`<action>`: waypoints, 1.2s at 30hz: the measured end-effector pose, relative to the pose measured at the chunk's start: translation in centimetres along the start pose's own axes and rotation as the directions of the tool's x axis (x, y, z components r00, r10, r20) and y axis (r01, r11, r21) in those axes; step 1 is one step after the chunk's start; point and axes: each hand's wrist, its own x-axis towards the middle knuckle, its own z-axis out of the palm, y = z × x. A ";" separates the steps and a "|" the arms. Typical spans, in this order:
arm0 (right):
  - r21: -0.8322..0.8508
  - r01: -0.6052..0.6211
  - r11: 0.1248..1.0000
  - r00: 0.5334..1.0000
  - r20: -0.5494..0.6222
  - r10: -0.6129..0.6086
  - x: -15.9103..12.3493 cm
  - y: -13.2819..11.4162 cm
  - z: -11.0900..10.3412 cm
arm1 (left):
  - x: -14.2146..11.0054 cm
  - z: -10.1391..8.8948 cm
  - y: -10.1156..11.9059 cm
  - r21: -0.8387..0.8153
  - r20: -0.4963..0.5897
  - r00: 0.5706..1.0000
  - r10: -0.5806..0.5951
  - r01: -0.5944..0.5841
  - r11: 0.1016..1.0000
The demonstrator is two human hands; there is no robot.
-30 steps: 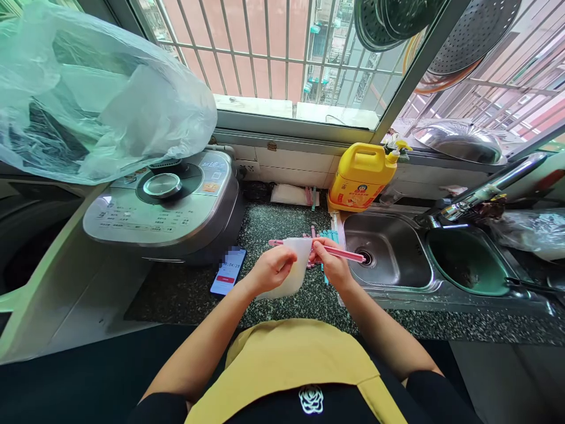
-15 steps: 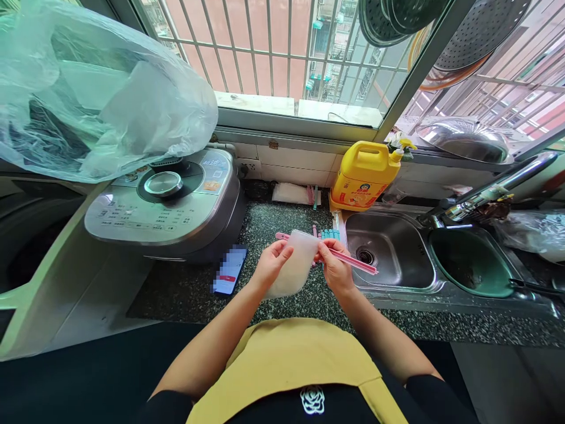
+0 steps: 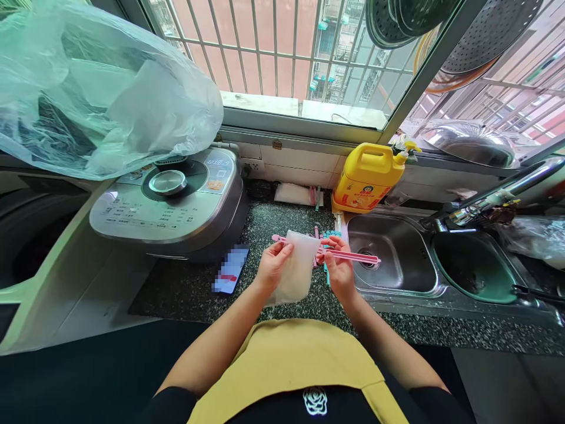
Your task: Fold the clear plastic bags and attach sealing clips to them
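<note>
Over the counter, a translucent plastic bag [image 3: 296,274] with pale contents hangs between my hands. My left hand [image 3: 270,268] pinches its upper left edge, close to one end of a pink bag sealing clip [image 3: 357,257]. The clip runs behind or along the bag's top, and its long arm sticks out to the right over the sink's edge. My right hand [image 3: 339,274] grips the clip near the bag's right top corner, with thumb below and fingers above. Behind this hand lie several teal clips [image 3: 328,235] and pink clips [image 3: 316,232], partly covered.
A rice cooker [image 3: 176,206] and a phone [image 3: 230,270] stand left on the counter [image 3: 185,300]. Above the cooker bulges a large plastic bag [image 3: 132,100]. To the right are a yellow jug [image 3: 366,179], a steel sink [image 3: 397,253], a green basin [image 3: 477,271] and a faucet [image 3: 481,203].
The bag has turned to face me more and hangs straighter. My right fingers have shifted on the clip, whose long arm now lies nearly level. The view has drifted slightly.
</note>
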 end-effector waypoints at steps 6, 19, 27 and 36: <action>-0.246 0.309 0.919 0.948 0.153 -0.278 -0.7 -0.2 -1.0 | -0.1 0.0 0.0 0.011 0.020 1.000 0.009 -0.009 1.000; 0.072 -0.030 0.997 0.966 0.259 0.010 -0.3 -0.6 -0.7 | -0.2 -0.4 -0.1 0.033 0.022 0.997 0.072 -0.073 0.997; -0.090 -0.088 0.992 0.991 0.096 0.096 0.3 -1.8 -0.4 | -0.4 -0.7 -0.3 0.177 0.110 0.989 0.095 -0.114 0.978; -0.034 -0.114 0.993 0.992 0.043 0.115 0.8 -1.7 0.0 | -0.3 -1.5 0.7 0.580 0.318 0.920 -0.230 0.003 0.814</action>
